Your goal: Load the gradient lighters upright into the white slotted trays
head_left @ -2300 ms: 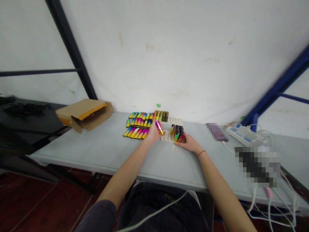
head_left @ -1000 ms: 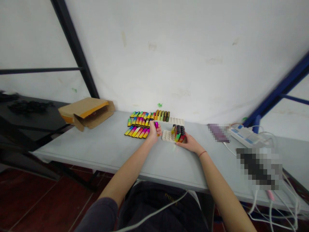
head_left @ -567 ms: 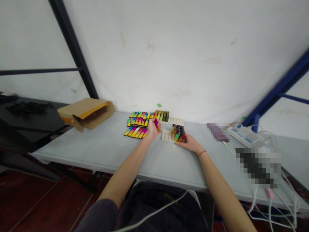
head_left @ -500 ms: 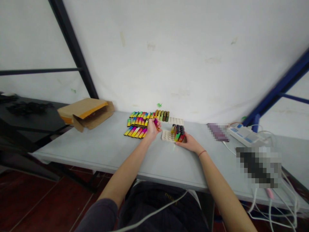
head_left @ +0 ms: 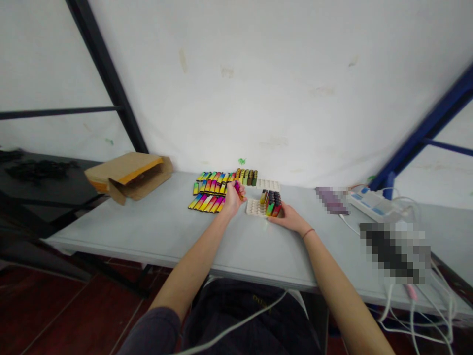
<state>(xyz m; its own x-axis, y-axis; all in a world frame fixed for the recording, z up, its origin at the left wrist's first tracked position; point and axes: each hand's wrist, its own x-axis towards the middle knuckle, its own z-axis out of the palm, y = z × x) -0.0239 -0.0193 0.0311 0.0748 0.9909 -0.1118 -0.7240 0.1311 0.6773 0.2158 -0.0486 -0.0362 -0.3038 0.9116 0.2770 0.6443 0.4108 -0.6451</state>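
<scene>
While an open brown carton (head_left: 127,173) lies at the table's (head_left: 140,222) left, shiny multicoloured tubes (head_left: 207,203) lie in three rows beside the left hand (head_left: 233,197), which is closed around a purple tube (head_left: 237,187). Next, a white tray (head_left: 254,208) bears upright dark-topped tubes (head_left: 274,204); the right hand (head_left: 290,218) curves round its right end, whether gripping I cannot tell.
</scene>
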